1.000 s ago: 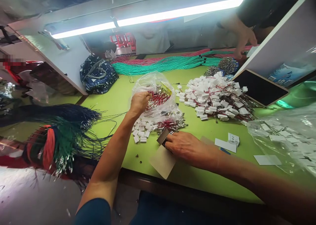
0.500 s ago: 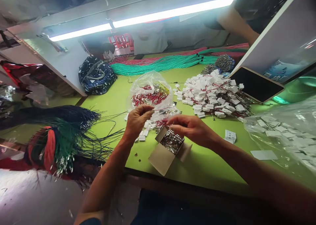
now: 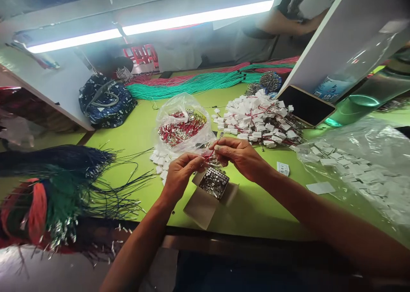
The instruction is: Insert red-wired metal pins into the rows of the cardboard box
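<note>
Between my two hands is a short red wire [image 3: 210,155] with a metal terminal at its upper end. My left hand [image 3: 183,172] pinches its lower end, and my right hand [image 3: 236,155] grips it near the terminal. Just below my hands stands an open cardboard box [image 3: 201,206] filled with small metal parts with white round ends [image 3: 214,182]. Behind my hands lies a clear plastic bag [image 3: 163,112] holding many red wires with metal terminals [image 3: 182,127]. White plastic housings [image 3: 160,162] lie beside my left hand.
A heap of white housings on red wires [image 3: 256,119] sits at the back right, before a phone [image 3: 306,105]. Another bag of housings [image 3: 358,164] lies right. Dark and green wire bundles [image 3: 60,198] hang over the left edge. Teal wires [image 3: 185,86] and a patterned bag [image 3: 107,100] are behind.
My left hand has come down, and my right hand has risen slightly; they now meet at the red wire above the box. The view has shifted to the right.
</note>
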`<action>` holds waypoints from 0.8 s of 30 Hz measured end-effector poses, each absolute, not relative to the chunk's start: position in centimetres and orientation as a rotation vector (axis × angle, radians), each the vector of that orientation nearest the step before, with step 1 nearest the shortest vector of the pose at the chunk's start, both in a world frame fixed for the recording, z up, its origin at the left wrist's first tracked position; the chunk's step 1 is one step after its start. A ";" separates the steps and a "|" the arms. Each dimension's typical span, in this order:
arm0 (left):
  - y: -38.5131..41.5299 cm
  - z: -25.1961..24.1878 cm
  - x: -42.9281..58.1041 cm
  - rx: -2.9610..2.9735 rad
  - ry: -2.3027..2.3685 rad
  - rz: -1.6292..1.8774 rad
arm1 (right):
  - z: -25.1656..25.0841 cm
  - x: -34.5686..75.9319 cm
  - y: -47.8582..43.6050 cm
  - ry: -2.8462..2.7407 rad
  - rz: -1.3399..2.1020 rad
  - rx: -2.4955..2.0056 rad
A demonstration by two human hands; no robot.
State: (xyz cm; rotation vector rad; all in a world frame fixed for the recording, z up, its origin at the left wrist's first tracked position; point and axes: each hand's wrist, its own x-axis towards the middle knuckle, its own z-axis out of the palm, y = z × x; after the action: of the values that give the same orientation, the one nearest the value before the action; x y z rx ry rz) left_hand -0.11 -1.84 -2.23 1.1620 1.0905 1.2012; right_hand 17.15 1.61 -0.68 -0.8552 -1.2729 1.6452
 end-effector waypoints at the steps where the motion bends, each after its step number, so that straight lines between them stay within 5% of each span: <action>1: -1.7 -2.4 -0.3 1.098 1.038 1.167 | -0.5 17.2 1.7 -1.335 1.655 -0.866; 7: -1.3 -2.4 -1.6 1.008 0.930 0.817 | 0.9 15.9 2.3 -1.750 1.539 -0.879; 15: -0.9 -2.0 -1.9 0.670 0.970 1.177 | -0.8 14.7 2.2 -1.648 1.433 -0.921; 24: -0.8 -2.5 -1.8 0.481 0.908 1.209 | -0.8 15.4 0.7 -1.564 1.520 -0.882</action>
State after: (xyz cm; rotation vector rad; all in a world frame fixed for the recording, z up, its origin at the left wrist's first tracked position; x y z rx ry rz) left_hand -1.79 -0.77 -2.51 0.4809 0.9080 1.2085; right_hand 15.38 0.72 -0.81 -0.8816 -1.5635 1.5197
